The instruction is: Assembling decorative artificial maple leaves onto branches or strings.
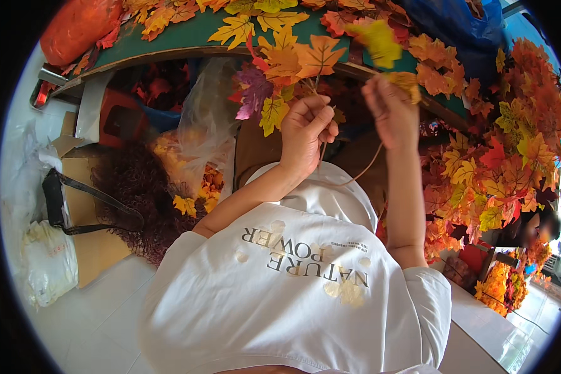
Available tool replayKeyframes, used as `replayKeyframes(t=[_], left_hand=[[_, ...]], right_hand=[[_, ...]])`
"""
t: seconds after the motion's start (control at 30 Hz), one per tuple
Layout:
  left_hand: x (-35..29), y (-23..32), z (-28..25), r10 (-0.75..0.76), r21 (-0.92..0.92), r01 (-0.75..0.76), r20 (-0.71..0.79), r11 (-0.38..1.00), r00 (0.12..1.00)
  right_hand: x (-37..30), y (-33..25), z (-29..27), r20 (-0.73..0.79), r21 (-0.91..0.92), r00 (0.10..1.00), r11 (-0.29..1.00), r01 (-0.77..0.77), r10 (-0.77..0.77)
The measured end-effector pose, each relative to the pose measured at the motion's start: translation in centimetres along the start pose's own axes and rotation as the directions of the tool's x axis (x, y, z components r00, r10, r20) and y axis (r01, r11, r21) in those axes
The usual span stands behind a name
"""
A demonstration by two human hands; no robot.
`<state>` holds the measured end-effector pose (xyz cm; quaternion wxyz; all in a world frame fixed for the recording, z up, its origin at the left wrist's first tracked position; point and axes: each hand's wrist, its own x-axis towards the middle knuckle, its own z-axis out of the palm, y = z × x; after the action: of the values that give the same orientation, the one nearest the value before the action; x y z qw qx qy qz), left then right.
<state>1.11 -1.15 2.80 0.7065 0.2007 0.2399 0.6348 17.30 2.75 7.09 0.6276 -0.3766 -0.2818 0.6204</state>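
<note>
Left hand is raised in front of the chest, fingers curled shut around the thin stems of a cluster of artificial maple leaves — orange, yellow, red and one purple — which fans out directly above the fist, its lowest yellow leaf hanging just beside the knuckles on the person's left. Right hand is held at like height, a little apart from the left, fingertips pinched together on a dull yellow-brown leaf at the top of the hand; a second yellow leaf shows above it, blurred, and whether it is attached to the pinched one cannot be told. A thin brown cord hangs from below the right hand and loops down and across toward the left wrist, lying against the white T-shirt; its upper end is hidden behind the hand. Behind both hands runs a green-topped table, its surface strewn with loose leaves of the same kind. A large heap of orange and red leaves stands on the person's right. To the left, under the table edge, are a clear plastic bag holding yellow leaves, a cardboard box with a black strap across it, and white bags on the pale floor.
</note>
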Motion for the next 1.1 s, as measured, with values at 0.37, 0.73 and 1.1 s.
replayKeyframes(t=[0.37,0.73,1.1], left_hand=[[-0.1,-0.2,-0.3,-0.007,-0.007,0.007,0.053,1.000,0.999],[-0.4,-0.5,-0.3,-0.055,0.007,0.055,0.086,0.998,0.995],[-0.2,-0.6,-0.4,-0.083,0.066,0.078,0.086,0.995,0.993]], right_hand=[[-4.4,6.9,1.1,-0.042,0.296,0.993,0.951,-0.092,0.109],[-4.4,7.4,0.4,-0.066,0.350,0.987,0.930,-0.112,0.143],[-4.3,7.3,0.2,0.024,0.361,0.986,0.918,-0.164,0.167]])
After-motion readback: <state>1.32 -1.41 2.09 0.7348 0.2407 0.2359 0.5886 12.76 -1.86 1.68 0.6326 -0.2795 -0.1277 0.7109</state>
